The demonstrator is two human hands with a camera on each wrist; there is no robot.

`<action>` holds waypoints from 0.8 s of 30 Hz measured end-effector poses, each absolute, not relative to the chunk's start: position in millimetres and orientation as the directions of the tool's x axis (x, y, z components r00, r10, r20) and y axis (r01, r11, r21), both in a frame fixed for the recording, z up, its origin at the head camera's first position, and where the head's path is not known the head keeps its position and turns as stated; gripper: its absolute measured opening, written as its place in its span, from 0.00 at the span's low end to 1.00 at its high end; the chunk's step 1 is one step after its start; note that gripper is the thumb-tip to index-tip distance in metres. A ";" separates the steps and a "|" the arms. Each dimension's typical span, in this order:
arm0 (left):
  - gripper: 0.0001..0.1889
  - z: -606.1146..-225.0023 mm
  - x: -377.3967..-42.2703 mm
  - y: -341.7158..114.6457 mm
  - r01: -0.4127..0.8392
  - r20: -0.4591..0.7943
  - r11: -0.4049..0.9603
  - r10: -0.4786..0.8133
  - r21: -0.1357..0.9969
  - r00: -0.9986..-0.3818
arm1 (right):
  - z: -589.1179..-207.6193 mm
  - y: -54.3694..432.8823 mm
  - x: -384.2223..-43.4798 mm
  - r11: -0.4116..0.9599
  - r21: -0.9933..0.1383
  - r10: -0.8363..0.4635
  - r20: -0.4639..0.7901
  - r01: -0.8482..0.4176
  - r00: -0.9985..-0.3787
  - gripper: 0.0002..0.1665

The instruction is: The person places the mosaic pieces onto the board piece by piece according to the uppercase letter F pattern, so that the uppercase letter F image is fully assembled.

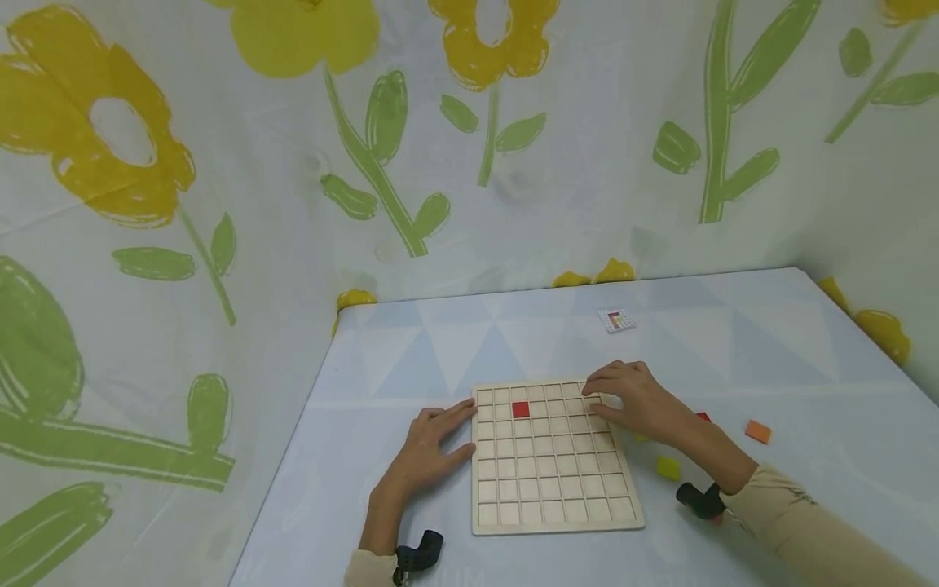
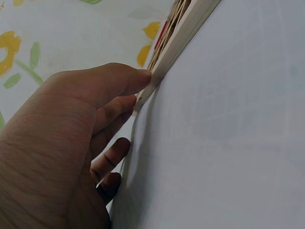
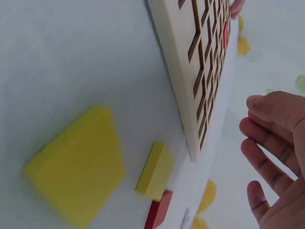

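A wooden grid board [image 1: 557, 469] lies flat on the table with a red square tile [image 1: 520, 410] in one of its upper cells. My left hand [image 1: 429, 447] is at the board's left side; in the left wrist view its thumb [image 2: 136, 81] touches the board's edge, the fingers loosely bent. Over the upper right corner of the board is my right hand [image 1: 638, 399], apart from it in the right wrist view, its fingers [image 3: 264, 162] relaxed and holding nothing. Yellow tiles [image 3: 81, 167] lie to the right of the board, below that hand.
An orange tile [image 1: 758, 431] lies farther right, and another red tile [image 3: 158, 210] is partly hidden by the right forearm in the head view. A small printed card [image 1: 616, 319] with a grid pattern sits beyond the board. Flower-patterned cloth [image 1: 513, 228] hangs around the table.
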State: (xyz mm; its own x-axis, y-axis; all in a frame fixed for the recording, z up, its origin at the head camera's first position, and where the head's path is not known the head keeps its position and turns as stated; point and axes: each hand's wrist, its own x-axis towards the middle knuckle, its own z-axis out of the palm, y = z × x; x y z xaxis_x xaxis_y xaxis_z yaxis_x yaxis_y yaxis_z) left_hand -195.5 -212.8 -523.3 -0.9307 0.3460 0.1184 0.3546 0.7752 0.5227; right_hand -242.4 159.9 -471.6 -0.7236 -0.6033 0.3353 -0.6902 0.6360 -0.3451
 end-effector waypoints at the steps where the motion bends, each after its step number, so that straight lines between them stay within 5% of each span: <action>1: 0.32 -523.7 -195.5 -212.7 0.349 0.112 0.778 0.343 0.522 -0.933 | -472.3 163.5 -242.1 0.633 -0.338 -0.602 0.351 -0.696 -0.717 0.13; 24: 0.31 -520.7 -194.3 -211.1 0.320 0.089 0.781 0.325 0.537 -0.942 | -481.4 225.4 -232.9 0.726 -0.316 -0.530 0.308 -0.610 -0.790 0.13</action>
